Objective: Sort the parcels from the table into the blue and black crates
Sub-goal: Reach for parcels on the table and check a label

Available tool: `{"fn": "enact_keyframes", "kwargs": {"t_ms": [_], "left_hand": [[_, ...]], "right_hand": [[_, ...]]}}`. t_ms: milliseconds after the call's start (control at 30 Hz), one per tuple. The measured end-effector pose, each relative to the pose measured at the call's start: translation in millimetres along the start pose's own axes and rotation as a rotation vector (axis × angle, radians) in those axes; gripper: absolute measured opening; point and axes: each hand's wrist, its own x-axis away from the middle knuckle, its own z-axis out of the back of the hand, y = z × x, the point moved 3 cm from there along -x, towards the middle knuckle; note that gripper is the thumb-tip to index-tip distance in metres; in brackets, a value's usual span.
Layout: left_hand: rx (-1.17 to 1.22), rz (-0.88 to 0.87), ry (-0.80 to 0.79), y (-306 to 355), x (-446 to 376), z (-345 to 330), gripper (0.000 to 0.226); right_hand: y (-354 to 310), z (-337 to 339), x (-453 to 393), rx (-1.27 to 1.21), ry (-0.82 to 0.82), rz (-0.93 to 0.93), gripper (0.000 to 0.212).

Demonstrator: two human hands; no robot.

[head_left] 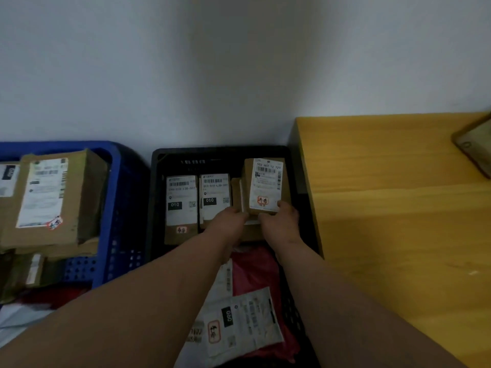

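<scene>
Head view: left hand [233, 215] and right hand [281, 217] grip a box [265, 185], setting it into the black crate [159, 181] beside its neighbours.

In the black crate [159, 181] at the frame's centre, two upright cardboard parcels [181, 208] each carry a white label with "010" in a black box. The raised box [265, 185] to their right reads "502 607 12 123" along its label's top. A white mailer bag [247, 320] at lower centre shows "050", and a label [9, 179] at the far left edge reads "040".
</scene>
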Motion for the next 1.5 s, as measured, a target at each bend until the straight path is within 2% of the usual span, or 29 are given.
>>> {"fn": "enact_keyframes", "kwargs": {"t_ms": [67,200,333,400,533,833,1000,1200,1300,1500], "left_hand": [[-0.023,-0.011,-0.020,6,-16,-3,0.040],[-0.050,-0.004,-0.090,9,-33,-10,0.039],[-0.045,0.011,-0.085,9,-35,-3,0.038],[-0.044,0.000,-0.042,6,-32,8,0.038],[-0.017,-0.029,0.009,-4,-18,24,0.042],[0.246,-0.088,0.218,-34,62,40,0.029],[0.357,-0.121,0.314,-54,127,46,0.026],[0.382,-0.156,0.412,-81,198,60,0.015],[0.410,-0.155,0.443,-97,226,73,0.015],[0.471,-0.178,0.520,-132,261,110,0.018]], "right_hand": [[3,-5,-9,0.030,0.060,0.009,0.049],[9,-11,-16,0.028,0.154,0.029,0.060],[10,-11,-19,-0.034,0.223,-0.123,0.069],[11,-12,-20,-0.110,0.168,-0.226,0.070],[15,-19,-4,-0.263,0.049,-0.244,0.058],[10,-17,66,-0.375,-0.102,-0.064,0.056],[17,-6,117,-0.346,-0.212,0.026,0.049],[17,0,178,-0.296,-0.285,0.126,0.051],[13,-8,210,-0.326,-0.350,0.117,0.040],[1,-38,258,-0.263,-0.418,0.202,0.035]]}}
